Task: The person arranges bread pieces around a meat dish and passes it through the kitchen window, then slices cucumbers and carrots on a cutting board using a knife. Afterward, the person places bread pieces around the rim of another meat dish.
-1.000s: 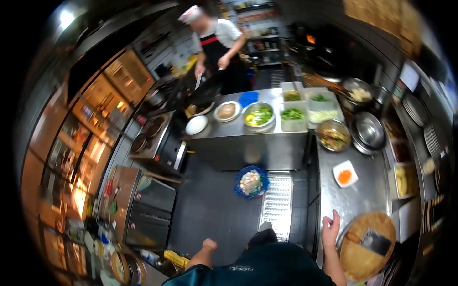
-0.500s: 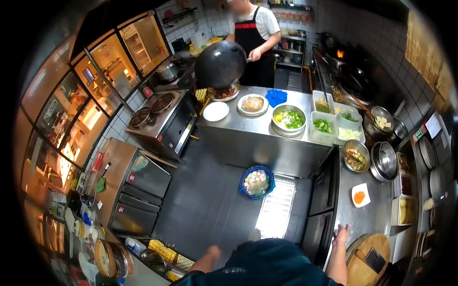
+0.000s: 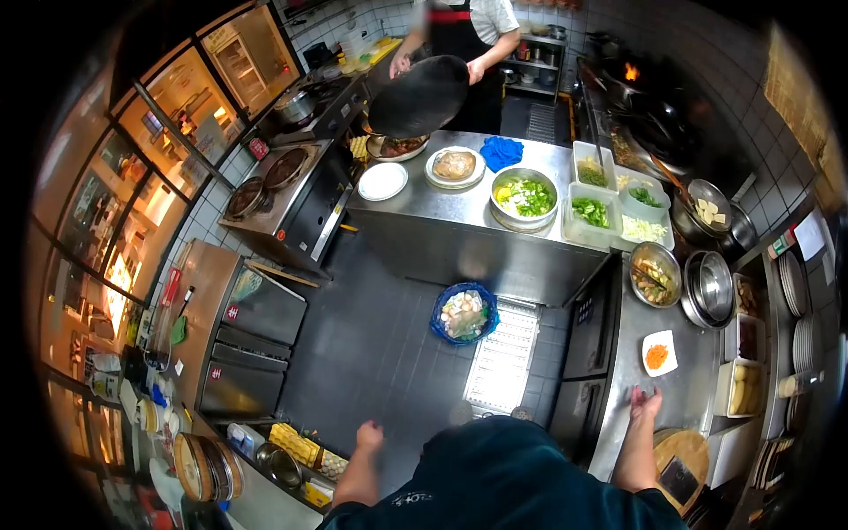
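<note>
My left hand (image 3: 369, 435) hangs over the dark floor at the lower middle, its fingers curled in, with no object showing in it. My right hand (image 3: 645, 405) is held over the steel counter on the right, palm partly up and fingers apart, holding nothing. Closest to it is a square white dish (image 3: 659, 363) of shredded orange food, just beyond the fingertips and apart from them. Below that hand, a round wooden chopping board (image 3: 695, 452) carries a cleaver (image 3: 678, 480), partly hidden behind my forearm.
Across the steel island (image 3: 424, 208), a co-worker (image 3: 459, 35) tilts a black wok (image 3: 418, 97) over a dish of food. A blue-lined basket (image 3: 465, 314) sits on the floor beside a metal grate (image 3: 503, 358). A burner flame (image 3: 632, 72) shows at the back right.
The view has shifted as I moved forward. My right hand has come nearer to the square dish, and my left hand has moved slightly outward. The co-worker's wok has tilted, with both hands on it.
</note>
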### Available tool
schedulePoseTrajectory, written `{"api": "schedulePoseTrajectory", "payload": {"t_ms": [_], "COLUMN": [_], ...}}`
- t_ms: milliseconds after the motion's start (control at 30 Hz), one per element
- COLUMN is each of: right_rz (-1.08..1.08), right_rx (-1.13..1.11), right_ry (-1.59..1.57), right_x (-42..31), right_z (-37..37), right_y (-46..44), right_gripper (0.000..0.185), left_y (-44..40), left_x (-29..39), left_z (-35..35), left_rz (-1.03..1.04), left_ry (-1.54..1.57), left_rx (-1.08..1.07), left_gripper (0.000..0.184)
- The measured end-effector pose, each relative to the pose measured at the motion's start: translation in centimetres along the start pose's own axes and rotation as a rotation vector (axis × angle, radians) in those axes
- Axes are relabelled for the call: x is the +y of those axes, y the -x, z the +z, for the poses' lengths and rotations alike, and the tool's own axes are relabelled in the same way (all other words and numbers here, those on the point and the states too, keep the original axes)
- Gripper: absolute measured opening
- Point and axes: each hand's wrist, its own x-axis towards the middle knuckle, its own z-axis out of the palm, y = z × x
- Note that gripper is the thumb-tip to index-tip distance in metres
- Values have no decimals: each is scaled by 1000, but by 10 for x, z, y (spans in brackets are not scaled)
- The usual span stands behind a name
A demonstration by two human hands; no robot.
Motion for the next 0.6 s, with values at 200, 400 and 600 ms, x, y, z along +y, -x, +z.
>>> {"api": "schedulePoseTrajectory", "payload": {"t_ms": [200,400,600], "right_rz": [133,223,259], "right_rx": [8,16,-103], "right_ry": [-80,36,87], "right_x": [10,42,18], "right_z": [-14,-20,14], "right_y": [-17,22,88], "right_gripper": [62,58,36], "left_y": [54,114,80], "left_x": [-77,-35,44], "left_z": [117,132,114], "left_rz": [465,684,537], "left_ry": [-686,-448,-123], "left_rx": [-171,-18,-108], "left_gripper": [26,23,32]}}
